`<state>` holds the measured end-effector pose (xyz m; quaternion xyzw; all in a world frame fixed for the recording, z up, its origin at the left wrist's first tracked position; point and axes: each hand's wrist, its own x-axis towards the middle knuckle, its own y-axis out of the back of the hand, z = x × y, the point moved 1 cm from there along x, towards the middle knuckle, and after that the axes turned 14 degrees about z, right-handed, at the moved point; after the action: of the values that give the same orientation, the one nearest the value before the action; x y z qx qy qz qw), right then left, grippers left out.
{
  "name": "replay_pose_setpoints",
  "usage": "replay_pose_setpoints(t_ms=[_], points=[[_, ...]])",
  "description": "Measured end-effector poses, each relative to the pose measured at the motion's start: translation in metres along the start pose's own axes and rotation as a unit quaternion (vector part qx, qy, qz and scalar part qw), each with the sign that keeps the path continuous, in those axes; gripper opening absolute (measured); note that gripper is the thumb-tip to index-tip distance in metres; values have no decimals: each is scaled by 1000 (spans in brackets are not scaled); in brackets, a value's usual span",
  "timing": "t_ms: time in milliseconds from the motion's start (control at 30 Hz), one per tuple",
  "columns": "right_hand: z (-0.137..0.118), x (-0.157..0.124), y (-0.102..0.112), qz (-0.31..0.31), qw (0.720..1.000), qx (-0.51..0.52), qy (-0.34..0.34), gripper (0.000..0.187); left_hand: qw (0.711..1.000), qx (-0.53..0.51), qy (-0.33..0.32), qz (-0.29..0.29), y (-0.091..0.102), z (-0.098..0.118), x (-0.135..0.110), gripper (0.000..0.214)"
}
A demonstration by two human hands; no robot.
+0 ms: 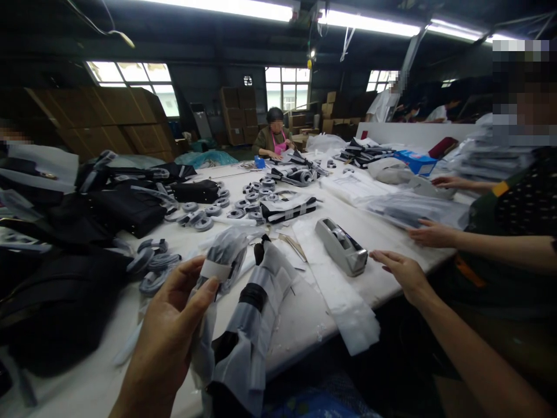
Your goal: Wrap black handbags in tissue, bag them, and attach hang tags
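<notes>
My left hand [174,325] pinches a plastic-wrapped bundle [224,255] with a white band around its middle; its contents look grey and are partly hidden. Just right of it lies a long, dark item [252,299] wrapped in whitish sheeting, which reaches over the table's near edge. My right hand [402,273] has its fingers stretched toward the cutting end of a grey tape dispenser [342,247], the fingertips beside it. I make out no tape between them. Under the dispenser, a strip of white plastic bags [337,290] hangs off the table edge.
Coiled grey straps [202,220] lie across the middle of the white table [300,331]. Black bags [126,209] are heaped at left. On the right, a co-worker's hands [435,234] handle a clear plastic package [391,206]. Another person [274,136] works at the far end.
</notes>
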<state>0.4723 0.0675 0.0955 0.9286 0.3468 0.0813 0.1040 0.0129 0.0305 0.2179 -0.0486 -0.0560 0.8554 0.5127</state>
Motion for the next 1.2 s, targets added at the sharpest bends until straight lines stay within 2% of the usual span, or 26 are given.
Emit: replay_pose_setpoints(t_ms=[133, 267, 367, 433, 533, 600, 667, 767, 867, 1000, 1100, 1200], points=[[30, -4, -4, -6, 999, -3, -36, 46, 1000, -1, 6, 4, -1, -1, 1, 61], [51, -3, -17, 47, 998, 8, -33, 48, 1000, -1, 11, 13, -1, -2, 1, 63], [56, -10, -17, 94, 995, 15, -16, 49, 1000, -9, 9, 6, -1, -1, 2, 63], [49, -24, -16, 104, 994, 30, 6, 49, 1000, -14, 1, 5, -1, -2, 2, 61], [16, -61, -23, 57, 994, 76, 55, 42, 999, -26, -31, -10, -3, -3, 1, 54], [-22, -94, -36, -16, 987, 128, 101, 33, 997, -26, -63, -33, -6, -4, -1, 49], [-66, -129, -51, -118, 967, 181, 138, 23, 995, -21, -90, -48, -9, -5, -4, 43], [-130, -178, -77, -273, 917, 218, 192, 19, 991, -8, -125, -43, -12, -3, -8, 37], [-171, -209, -103, -332, 893, 219, 209, 23, 986, 2, -157, -47, -13, 0, -13, 33], [-189, -219, -128, -322, 899, 189, 228, 29, 983, 0, -169, -73, -11, 2, -17, 33], [-189, -215, -134, -321, 906, 157, 228, 31, 983, -5, -164, -84, -8, 3, -17, 31], [-188, -211, -136, -347, 900, 141, 225, 33, 985, -12, -148, -89, -5, 3, -16, 33]])
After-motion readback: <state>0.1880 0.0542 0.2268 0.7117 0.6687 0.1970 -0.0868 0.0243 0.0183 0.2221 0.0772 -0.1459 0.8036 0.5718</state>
